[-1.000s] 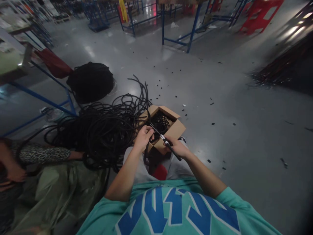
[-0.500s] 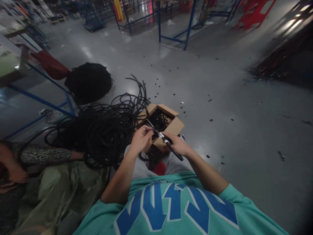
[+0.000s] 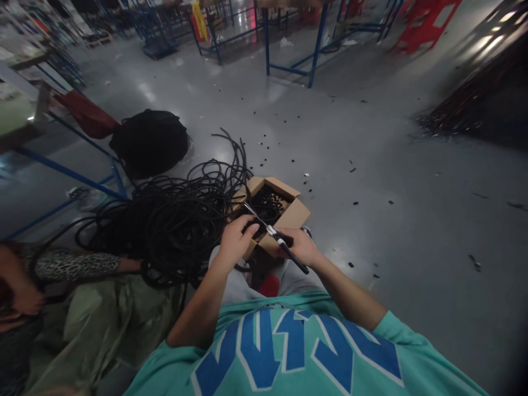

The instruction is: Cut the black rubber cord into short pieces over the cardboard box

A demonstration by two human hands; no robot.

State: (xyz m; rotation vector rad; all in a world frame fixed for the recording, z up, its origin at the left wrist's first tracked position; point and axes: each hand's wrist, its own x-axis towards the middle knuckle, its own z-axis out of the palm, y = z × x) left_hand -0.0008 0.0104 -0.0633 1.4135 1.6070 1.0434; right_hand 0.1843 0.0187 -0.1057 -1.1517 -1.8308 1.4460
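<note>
Grey floor [image 3: 371,231]; one carton [image 3: 294,213]; right hand [image 3: 300,244] closed round one tool [image 3: 296,260]; left hand [image 3: 235,240] half-curled, hold unclear.

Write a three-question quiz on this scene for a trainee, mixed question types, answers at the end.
1. Choose: which hand holds the black-handled, scissor-like tool? A) left B) right C) neither
2. True or false: the cardboard box has its flaps open.
3. Fill in: seen from the wearer, the tangled black cords lie to the ____ of the box.

Key: 1. B, the right hand. 2. True. 3. left.
</note>
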